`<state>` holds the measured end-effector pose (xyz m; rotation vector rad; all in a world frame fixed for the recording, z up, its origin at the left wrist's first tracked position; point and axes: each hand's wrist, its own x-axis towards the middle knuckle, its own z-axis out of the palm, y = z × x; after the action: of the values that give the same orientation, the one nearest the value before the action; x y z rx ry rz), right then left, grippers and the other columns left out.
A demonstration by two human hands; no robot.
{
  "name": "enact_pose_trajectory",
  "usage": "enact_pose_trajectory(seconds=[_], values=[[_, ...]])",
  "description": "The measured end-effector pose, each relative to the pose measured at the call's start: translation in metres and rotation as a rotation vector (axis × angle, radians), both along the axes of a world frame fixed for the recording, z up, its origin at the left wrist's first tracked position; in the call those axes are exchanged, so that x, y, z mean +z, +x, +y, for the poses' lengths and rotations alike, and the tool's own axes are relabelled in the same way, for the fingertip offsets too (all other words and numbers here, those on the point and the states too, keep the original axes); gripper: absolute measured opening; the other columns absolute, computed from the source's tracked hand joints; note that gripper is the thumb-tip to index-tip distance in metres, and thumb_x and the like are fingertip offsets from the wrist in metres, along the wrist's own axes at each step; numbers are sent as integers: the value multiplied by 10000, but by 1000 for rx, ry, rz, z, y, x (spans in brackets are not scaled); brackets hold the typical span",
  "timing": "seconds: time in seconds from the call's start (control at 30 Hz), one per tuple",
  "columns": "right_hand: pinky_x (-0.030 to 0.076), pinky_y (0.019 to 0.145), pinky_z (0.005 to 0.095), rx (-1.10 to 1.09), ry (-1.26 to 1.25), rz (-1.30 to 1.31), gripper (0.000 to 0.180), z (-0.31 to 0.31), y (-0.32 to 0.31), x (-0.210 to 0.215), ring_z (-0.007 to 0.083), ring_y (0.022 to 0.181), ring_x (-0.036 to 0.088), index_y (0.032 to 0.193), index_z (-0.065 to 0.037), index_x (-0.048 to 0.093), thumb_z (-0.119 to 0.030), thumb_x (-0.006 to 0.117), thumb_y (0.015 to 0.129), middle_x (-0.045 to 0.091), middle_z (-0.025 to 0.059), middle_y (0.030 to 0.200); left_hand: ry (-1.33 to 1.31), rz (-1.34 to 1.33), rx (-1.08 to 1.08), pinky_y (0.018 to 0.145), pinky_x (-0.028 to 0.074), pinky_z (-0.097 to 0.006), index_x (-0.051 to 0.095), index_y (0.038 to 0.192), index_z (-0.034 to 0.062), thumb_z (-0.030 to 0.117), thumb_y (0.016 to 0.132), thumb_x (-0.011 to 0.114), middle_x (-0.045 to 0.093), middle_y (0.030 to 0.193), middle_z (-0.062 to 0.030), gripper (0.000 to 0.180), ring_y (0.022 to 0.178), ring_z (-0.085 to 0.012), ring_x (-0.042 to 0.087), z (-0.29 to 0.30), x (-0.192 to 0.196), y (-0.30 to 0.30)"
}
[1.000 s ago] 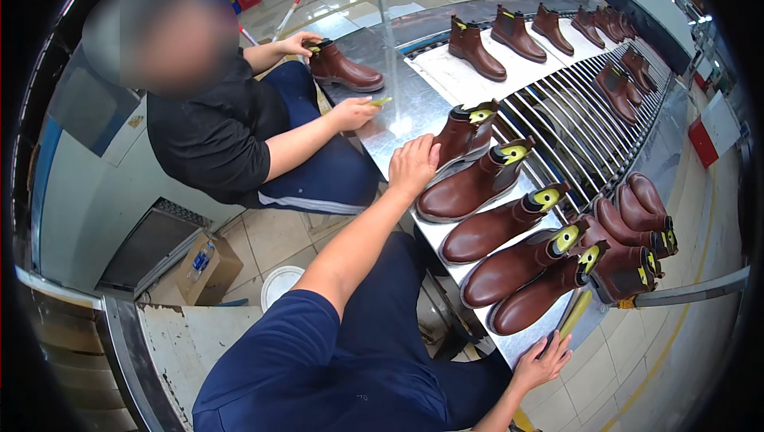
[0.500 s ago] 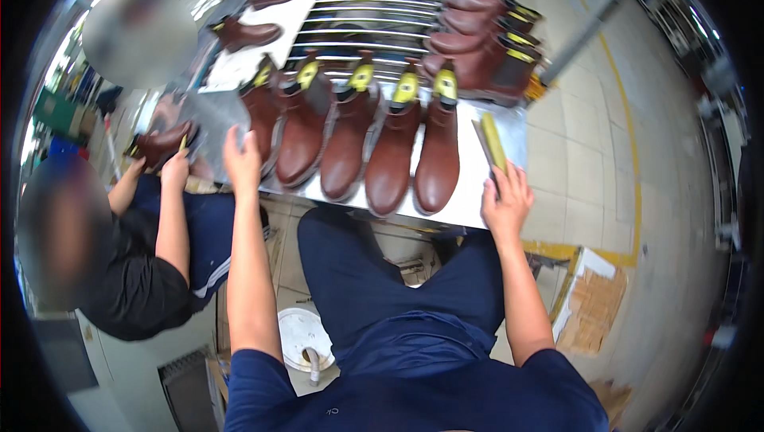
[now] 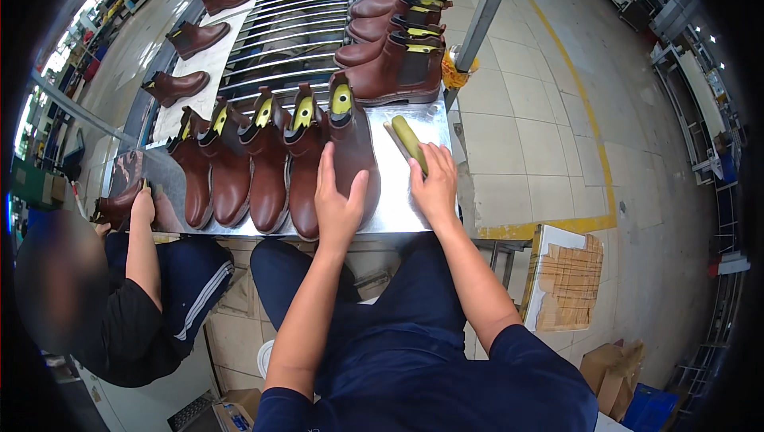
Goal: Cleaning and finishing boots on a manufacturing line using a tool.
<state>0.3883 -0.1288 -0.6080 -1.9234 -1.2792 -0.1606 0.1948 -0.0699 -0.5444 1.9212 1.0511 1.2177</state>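
Note:
Five brown ankle boots with yellow-green inner labels stand upright in a row along the table's near edge. My left hand (image 3: 338, 207) is open, fingers stretched and thumb apart, in front of the rightmost boot (image 3: 358, 145) and partly covering it; whether it touches the leather I cannot tell. My right hand (image 3: 436, 185) has its thumb and fingers around the near end of an olive-green rounded bar (image 3: 407, 139), low over the table's right part. A thin grey strip (image 3: 392, 134) runs along the bar's left side. The hand hides the bar's near end.
More brown boots (image 3: 402, 66) stand at the table's back right, beside a metal post (image 3: 485, 10). Behind the row is a roller conveyor (image 3: 278, 34), with single boots on a white strip (image 3: 211, 58). At left, a seated co-worker's hand (image 3: 143, 203) holds a boot (image 3: 118, 203).
My view has shifted to the right. My left hand has moved right, from the left end of the boot row to the rightmost boot. My right hand stays at the olive-green bar.

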Motion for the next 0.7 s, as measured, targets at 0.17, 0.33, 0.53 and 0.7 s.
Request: enact_pose_trajectory(seconds=[0.17, 0.33, 0.53, 0.7], values=[[389, 1084, 517, 7, 83, -142, 398, 14, 6, 6, 406, 1284, 545, 1190, -38, 707, -286, 778, 887, 670, 172, 1284, 60, 193, 191, 1129, 418, -471, 210, 1578, -66, 222, 882, 790, 441, 1507, -346, 951, 1376, -485, 475, 9, -5, 44], [366, 1079, 543, 23, 4, -177, 419, 15, 2, 5, 393, 1305, 510, 1189, -58, 718, -303, 802, 860, 651, 158, 1293, 135, 312, 401, 940, 529, -502, 345, 1499, -5, 260, 829, 842, 605, 1316, -272, 875, 1167, -452, 626, 16, 7, 56], [363, 1083, 539, 75, -54, -227, 320, 13, -4, 4, 409, 1316, 491, 1128, -127, 775, -323, 782, 875, 625, 164, 1343, 139, 385, 388, 746, 583, -493, 512, 1387, -3, 328, 825, 844, 732, 1066, -242, 731, 913, -446, 718, 27, 6, 32], [392, 1064, 505, 102, -16, -221, 241, 6, 5, -1, 367, 1269, 548, 1095, -138, 793, -251, 765, 884, 645, 178, 1300, 119, 62, 208, 797, 590, -409, 621, 1299, -38, 262, 791, 889, 746, 1044, -237, 648, 910, -379, 753, -21, 7, -17]])
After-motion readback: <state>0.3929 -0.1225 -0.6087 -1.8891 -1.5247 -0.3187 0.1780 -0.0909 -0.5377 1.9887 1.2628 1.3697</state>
